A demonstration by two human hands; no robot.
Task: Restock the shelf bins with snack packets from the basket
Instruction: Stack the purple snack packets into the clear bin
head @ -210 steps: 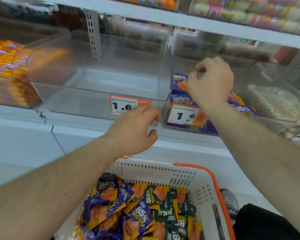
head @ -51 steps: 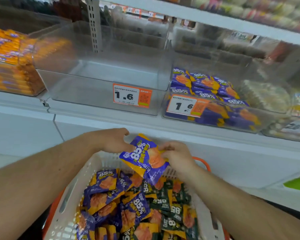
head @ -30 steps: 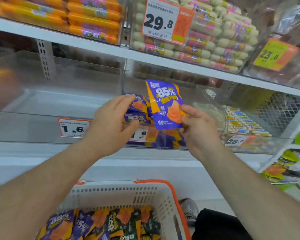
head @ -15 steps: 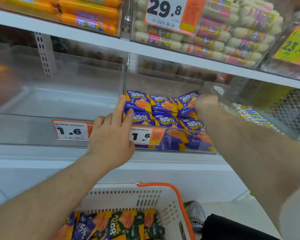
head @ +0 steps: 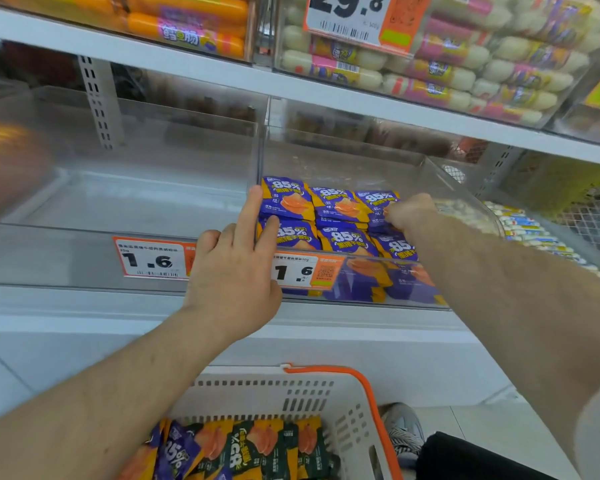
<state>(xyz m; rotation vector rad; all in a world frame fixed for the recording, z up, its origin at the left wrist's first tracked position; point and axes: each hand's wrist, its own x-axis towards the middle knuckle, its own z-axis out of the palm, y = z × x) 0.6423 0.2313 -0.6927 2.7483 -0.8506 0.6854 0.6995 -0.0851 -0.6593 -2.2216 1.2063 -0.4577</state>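
Purple 85% snack packets (head: 336, 233) lie in rows in the right clear shelf bin (head: 461, 188). My right hand (head: 409, 211) reaches into that bin, its fingers curled on the right edge of the back-row purple packet (head: 374, 202). My left hand (head: 236, 265) is at the bin's front left corner with straight fingers, one against the divider wall and one touching a front-row packet (head: 291, 233). The left clear bin (head: 118, 206) holds nothing. Below stands the white basket (head: 329, 396) with an orange rim, holding purple and dark green packets (head: 257, 448).
Price tags reading 1.6 (head: 153, 259) hang on both bin fronts. The shelf above carries orange sausages (head: 187, 26) and pale pink-labelled sausages (head: 465, 64). Another bin of small packets (head: 527, 230) sits to the right. A shoe (head: 404, 431) is beside the basket.
My right hand carried a purple packet up from the basket into the right bin and laid it in the back row. My left hand moved to the bin's corner and stays there.
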